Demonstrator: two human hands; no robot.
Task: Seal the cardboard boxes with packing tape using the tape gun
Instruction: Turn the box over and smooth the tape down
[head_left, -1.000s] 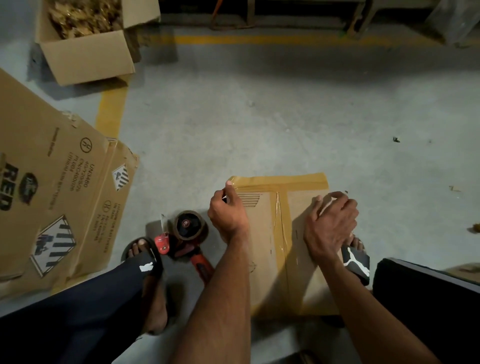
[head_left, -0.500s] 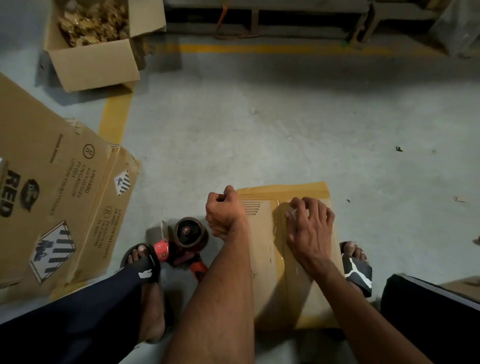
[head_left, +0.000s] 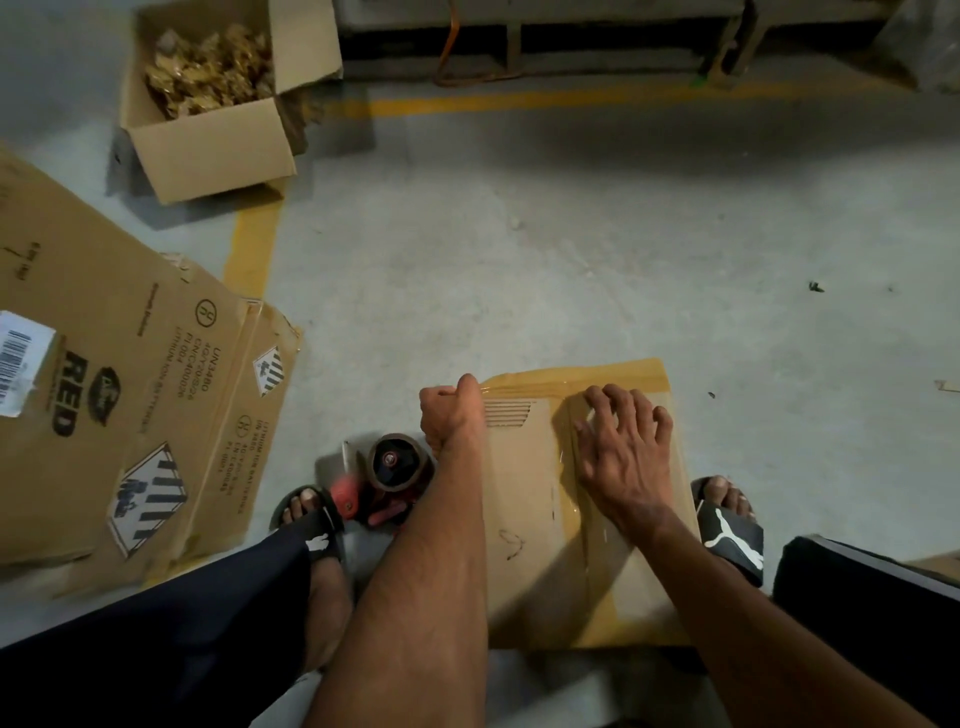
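Observation:
A small closed cardboard box (head_left: 524, 525) stands on the floor between my feet, with brown tape along its centre seam and its far edge. My left hand (head_left: 452, 413) is curled over the box's far left corner, thumb on the top edge. Spread flat, my right hand (head_left: 623, 447) presses on the taped seam near the far end. The red tape gun (head_left: 387, 480) with its brown roll lies on the floor just left of the box, beside my left forearm; neither hand holds it.
Flattened printed cartons (head_left: 119, 405) lie at the left. An open box (head_left: 213, 98) of crumpled brown paper stands at the back left. Yellow floor lines (head_left: 252, 244) run behind it, and a pallet-like frame (head_left: 571, 47) is at the back. My sandalled feet (head_left: 727, 525) flank the box.
My right hand slid from the box's right edge onto the centre seam and spread flat. My left hand stayed at the far left corner, and the view tilted slightly.

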